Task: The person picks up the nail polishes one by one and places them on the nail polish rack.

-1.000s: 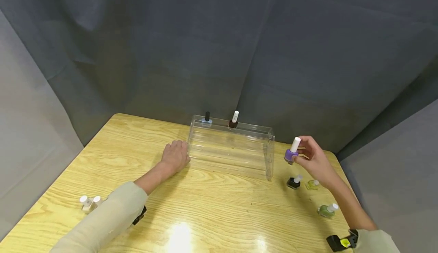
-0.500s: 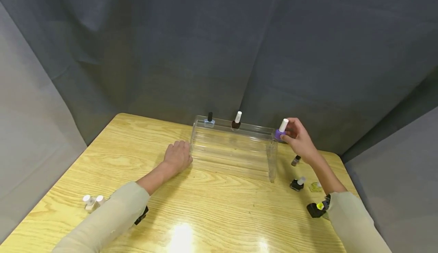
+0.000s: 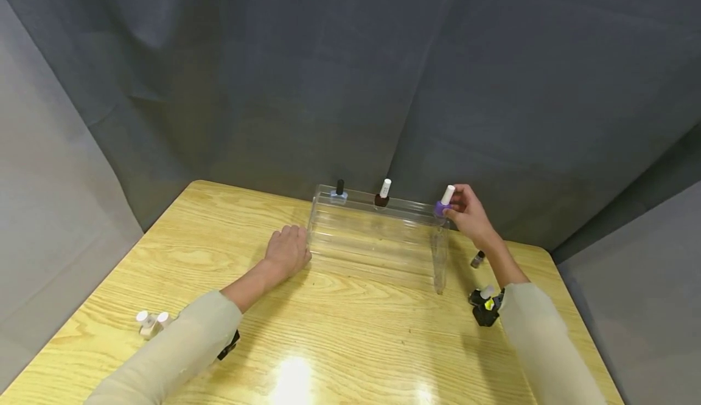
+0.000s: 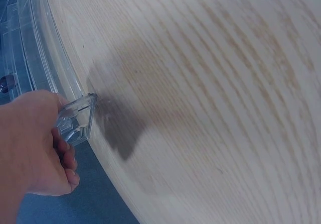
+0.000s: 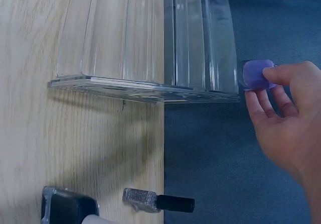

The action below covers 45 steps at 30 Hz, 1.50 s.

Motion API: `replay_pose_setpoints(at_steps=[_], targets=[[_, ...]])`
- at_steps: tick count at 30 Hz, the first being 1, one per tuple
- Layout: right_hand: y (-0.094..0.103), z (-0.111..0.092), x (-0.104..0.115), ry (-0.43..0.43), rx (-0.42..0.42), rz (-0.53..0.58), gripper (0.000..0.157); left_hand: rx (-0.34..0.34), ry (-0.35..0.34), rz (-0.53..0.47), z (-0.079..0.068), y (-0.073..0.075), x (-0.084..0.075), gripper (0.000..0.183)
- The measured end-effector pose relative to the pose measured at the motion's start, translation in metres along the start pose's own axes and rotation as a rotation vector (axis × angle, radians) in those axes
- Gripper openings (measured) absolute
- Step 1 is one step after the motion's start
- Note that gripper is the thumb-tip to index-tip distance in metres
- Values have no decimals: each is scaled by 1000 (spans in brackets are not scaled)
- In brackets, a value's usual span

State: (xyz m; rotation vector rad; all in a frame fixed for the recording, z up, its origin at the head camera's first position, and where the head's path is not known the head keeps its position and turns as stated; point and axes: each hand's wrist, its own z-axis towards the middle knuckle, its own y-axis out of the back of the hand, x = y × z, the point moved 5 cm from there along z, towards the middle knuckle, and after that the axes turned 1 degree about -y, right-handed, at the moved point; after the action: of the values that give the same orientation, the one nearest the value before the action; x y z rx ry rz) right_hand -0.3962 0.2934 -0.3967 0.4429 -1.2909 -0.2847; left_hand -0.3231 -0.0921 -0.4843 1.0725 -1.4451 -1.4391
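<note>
Broad tabletop (image 3: 350, 332), purple bottle (image 3: 442, 207) at edge of clear rack (image 3: 378, 236)

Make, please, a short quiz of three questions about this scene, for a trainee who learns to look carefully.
1. Which colour is the polish bottle held in the right hand?
A) dark red
B) purple
C) light blue

2. True or false: the left hand is holding a bottle.

3. Fill in: the light blue bottle on the clear rack has a ____ cap.

Key: 1. B. 2. False; it is at one end of the clear rack. 3. black.
</note>
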Motion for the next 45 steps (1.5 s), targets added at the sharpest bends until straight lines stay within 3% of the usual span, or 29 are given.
replay_pose_setpoints(at_steps=[11,24,35,45], targets=[[-8,3,-8,-47,49,-91,46,4,-29,21,-2,-2,-6,28],[-16,9,-8,-13,60,-262,43,-3,-17,25,-3,-1,-3,29],[-19,7,-7,-38,83,-262,46,3,-19,10,-2,-4,-4,29],[-11,0,7,-48,102,-256,49,-8,-20,0,0,-1,-4,29]])
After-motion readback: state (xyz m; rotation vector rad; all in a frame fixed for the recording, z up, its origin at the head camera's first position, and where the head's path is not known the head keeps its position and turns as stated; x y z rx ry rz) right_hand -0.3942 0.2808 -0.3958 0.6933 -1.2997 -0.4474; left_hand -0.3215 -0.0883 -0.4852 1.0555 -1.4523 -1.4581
